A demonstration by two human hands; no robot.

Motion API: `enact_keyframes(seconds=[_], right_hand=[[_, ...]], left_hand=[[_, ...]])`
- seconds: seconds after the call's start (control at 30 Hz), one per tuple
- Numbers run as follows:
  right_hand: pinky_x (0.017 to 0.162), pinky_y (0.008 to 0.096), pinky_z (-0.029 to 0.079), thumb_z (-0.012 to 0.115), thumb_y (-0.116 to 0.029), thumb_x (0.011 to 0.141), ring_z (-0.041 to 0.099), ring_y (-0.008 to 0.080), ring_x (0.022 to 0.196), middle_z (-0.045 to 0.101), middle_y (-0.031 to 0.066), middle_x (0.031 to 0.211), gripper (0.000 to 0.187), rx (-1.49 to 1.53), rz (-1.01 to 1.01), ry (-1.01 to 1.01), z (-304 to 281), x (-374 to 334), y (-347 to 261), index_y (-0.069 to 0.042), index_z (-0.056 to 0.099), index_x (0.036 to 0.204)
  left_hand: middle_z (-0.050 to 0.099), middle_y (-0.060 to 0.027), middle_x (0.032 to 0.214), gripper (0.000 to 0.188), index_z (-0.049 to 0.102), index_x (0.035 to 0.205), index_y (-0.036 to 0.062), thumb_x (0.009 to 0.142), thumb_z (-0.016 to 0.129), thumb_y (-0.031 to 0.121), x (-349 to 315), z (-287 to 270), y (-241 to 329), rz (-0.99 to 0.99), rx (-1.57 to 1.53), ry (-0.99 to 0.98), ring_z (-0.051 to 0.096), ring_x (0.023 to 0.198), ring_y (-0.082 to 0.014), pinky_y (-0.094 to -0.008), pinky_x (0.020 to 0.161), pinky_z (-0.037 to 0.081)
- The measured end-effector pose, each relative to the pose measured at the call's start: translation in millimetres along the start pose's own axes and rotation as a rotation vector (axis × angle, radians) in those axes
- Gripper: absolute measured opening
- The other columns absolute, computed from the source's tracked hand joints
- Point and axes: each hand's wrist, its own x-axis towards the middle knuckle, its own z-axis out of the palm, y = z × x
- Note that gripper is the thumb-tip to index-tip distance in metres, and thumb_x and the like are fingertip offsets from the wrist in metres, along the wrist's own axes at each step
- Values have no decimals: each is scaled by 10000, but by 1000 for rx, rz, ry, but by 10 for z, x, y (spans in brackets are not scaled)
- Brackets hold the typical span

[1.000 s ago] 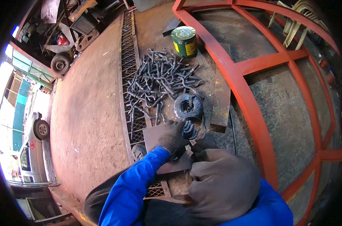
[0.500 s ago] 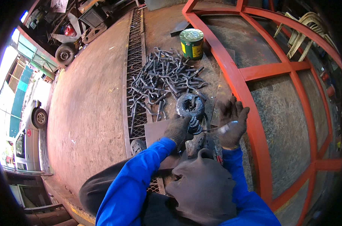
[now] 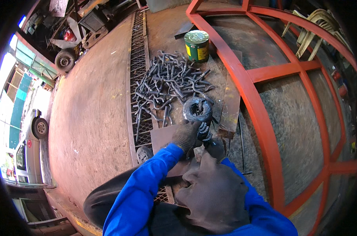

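Note:
My left hand (image 3: pixel 186 135), in a dark glove with a blue sleeve, is closed on a small bundle of bent steel pieces (image 3: pixel 204 131) just below a black bag (image 3: pixel 198 109). My right hand (image 3: pixel 216 147), also gloved, sits close against the bundle from the right. A dark cloth on my head (image 3: pixel 214 196) hides most of it, so its grip is unclear. Both hands hover over a flat rusty plate (image 3: pixel 162 137). A heap of dark bent steel hooks (image 3: pixel 170 84) lies beyond the bag.
A green and yellow can (image 3: pixel 197 45) stands behind the heap. A red steel frame (image 3: pixel 257 114) runs along the right. A strip of metal grating (image 3: pixel 139 78) crosses the concrete floor on the left. Vehicles and a wheel (image 3: pixel 64 59) are at the far left.
Half a second ago my right hand was raised and spread open to the right; it has come down beside the left hand. The left hand stayed on the bundle by the bag.

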Motion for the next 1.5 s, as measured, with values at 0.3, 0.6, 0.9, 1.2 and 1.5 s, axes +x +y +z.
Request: enact_keyframes(seconds=[0.3, 0.6, 0.9, 1.2, 1.5], right_hand=[[910, 433, 475, 481, -149, 899, 585, 365, 1065, 609, 207, 1155, 360, -214, -289, -271, -409, 775, -117, -66, 550, 1242], [743, 294, 531, 550, -272, 927, 653, 195, 867, 676, 106, 920, 300, 1532, -16, -322, -417, 883, 53, -29, 631, 1084], [586, 412, 571, 649, -328, 874, 667, 278, 626, 686, 158, 791, 365, 1874, 226, -41, -926, 1278, -997, -24, 625, 1075], [373, 472, 436, 566, -227, 866, 557, 317, 424, 557, 142, 601, 167, 930, 372, -207, -717, 1686, -919, -66, 612, 865], [338, 453, 416, 570, -179, 838, 516, 296, 354, 537, 155, 521, 191, 666, 56, -132, -495, 2012, 239, 0, 580, 773]], left_hand=[[558, -190, 1218, 612, 481, 1311, 68, 773, 704, 255, -155, -14, 27, 130, 2, 101, 501, 1148, -406, -462, 982, 432], [581, -168, 1242, 372, 564, 1241, 65, 880, 590, 149, -397, 166, -20, 350, -238, 340, 544, 1172, -334, -404, 1015, 434], [678, -100, 840, 470, 653, 934, -14, 1024, 398, 371, -262, 481, 312, -371, -1077, 659, 621, 780, -197, -327, 721, 499], [409, -10, 533, 436, 446, 656, 153, 970, 491, 452, 34, 459, 412, -598, -1936, 949, 446, 465, -179, -339, 437, 360], [476, -34, 579, 362, 484, 720, 117, 955, 532, 389, 112, 844, 516, -531, -1460, 782, 494, 493, -205, -360, 448, 403]])
